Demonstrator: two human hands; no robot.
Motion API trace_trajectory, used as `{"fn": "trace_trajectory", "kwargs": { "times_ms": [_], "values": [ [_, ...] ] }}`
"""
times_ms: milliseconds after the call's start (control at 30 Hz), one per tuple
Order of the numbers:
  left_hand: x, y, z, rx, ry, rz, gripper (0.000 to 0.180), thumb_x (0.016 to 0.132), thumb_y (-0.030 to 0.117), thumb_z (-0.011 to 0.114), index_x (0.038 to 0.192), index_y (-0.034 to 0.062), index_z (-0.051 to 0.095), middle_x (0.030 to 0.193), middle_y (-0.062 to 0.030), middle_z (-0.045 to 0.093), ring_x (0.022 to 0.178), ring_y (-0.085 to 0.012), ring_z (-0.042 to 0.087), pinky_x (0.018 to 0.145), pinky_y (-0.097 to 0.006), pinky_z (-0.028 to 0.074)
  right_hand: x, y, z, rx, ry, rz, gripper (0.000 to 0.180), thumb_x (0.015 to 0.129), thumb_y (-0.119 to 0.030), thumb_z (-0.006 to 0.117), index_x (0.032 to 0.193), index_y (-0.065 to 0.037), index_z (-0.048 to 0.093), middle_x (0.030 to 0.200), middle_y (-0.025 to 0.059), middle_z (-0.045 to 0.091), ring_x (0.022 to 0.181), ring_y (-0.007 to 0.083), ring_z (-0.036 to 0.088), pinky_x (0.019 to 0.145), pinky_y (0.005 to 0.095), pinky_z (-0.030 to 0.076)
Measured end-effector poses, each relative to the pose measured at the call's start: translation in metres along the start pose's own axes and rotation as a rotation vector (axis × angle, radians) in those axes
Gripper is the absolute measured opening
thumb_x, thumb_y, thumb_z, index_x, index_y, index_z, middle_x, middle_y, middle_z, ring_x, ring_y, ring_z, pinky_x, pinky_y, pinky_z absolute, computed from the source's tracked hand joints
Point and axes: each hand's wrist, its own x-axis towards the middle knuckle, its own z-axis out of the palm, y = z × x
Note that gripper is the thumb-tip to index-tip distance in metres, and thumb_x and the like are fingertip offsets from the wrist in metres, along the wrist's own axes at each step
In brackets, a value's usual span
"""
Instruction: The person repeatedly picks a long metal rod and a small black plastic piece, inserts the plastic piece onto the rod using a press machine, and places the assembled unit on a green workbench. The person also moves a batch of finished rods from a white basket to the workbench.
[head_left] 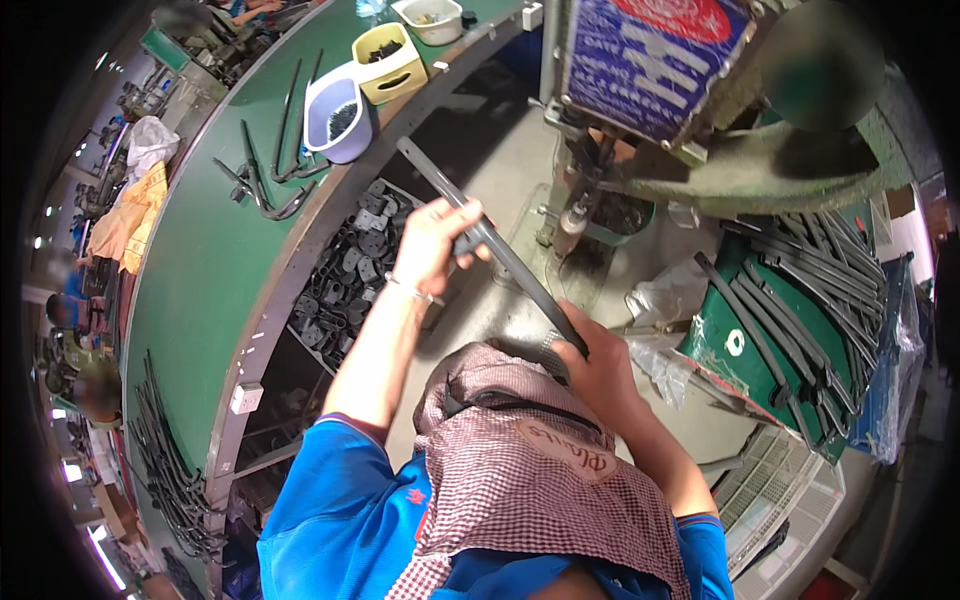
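Observation:
A long dark grey metal tube (516,268) slants across in front of my checked apron, its far end up and to the left. My left hand (436,243) is closed round its upper part, beside a small bracket-like piece on the tube. Lower down, my right hand (594,362) grips the near end, which is partly hidden by the fingers. Ahead and to the right stands a machine with a blue sign plate (655,65); the tube is apart from its spindle-like part (570,228).
A curved green workbench (215,290) on the left holds bent tubes (258,180), a lilac bin (338,115) and a yellow bin (388,62) of small dark parts. Beneath its edge lies a heap of metal brackets (350,260). At right, several dark tubes (775,330) rest on a green surface.

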Motion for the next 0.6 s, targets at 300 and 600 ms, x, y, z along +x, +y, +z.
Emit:
{"fn": "trace_trajectory", "kwargs": {
  "times_ms": [300,600],
  "values": [
    [0.024,0.044,-0.052,-0.038,0.124,-0.010,0.030,0.097,0.028,0.052,0.106,-0.0002,0.057,0.092,-0.0162,0.066,0.066,-0.0203,0.066,0.047,-0.025,0.049,-0.023,0.008,-0.051,0.136,-0.162,0.138,0.039,0.088,-0.012,0.061,0.126,-0.007,0.054,0.084,0.0179,0.064,0.073,0.0254,0.062,0.068,0.0346,0.049],
    [-0.028,0.006,0.029,-0.060,-0.144,-0.094,0.032,0.100,0.029,0.046,0.100,-0.0020,0.056,0.083,-0.0140,0.064,0.061,-0.0240,0.066,0.045,-0.028,0.055,0.000,-0.018,-0.067,0.270,-0.238,0.334,0.034,0.089,-0.015,0.060,0.121,-0.003,0.056,0.085,0.0158,0.063,0.072,0.0228,0.061,0.067,0.0351,0.047]
  ]
}}
